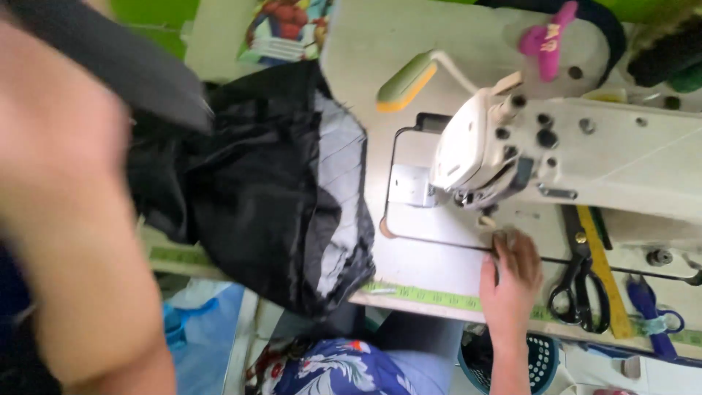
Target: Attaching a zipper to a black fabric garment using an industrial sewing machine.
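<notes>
Overhead view of a sewing station. The right hand [512, 281] lies on the counter [431, 267] at about 5 o'clock in the frame, fingers extended toward the needle area of the white sewing machine [512, 146]; the fingertips [506, 241] sit just below the presser foot, and whether they pinch anything small there cannot be made out, so its grip appears loose and flat rather than closed on an object. The left hand itself is hard to identify: a large blurred forearm [66, 219] fills the 9 o'clock side, cut off by the frame edge, and the state of its grip cannot be told. The black fabric [256, 190], with a grey quilted lining [344, 161] exposed, hangs over the counter's left edge at about 7 o'clock from the machine, well apart from the right hand. A green measuring tape [424, 295] runs along the counter's front edge. Black scissors [581, 285] and a yellow ruler [603, 271] lie at 3 o'clock from the right hand. A pink object [548, 40] at 1 o'clock is indistinct.
</notes>
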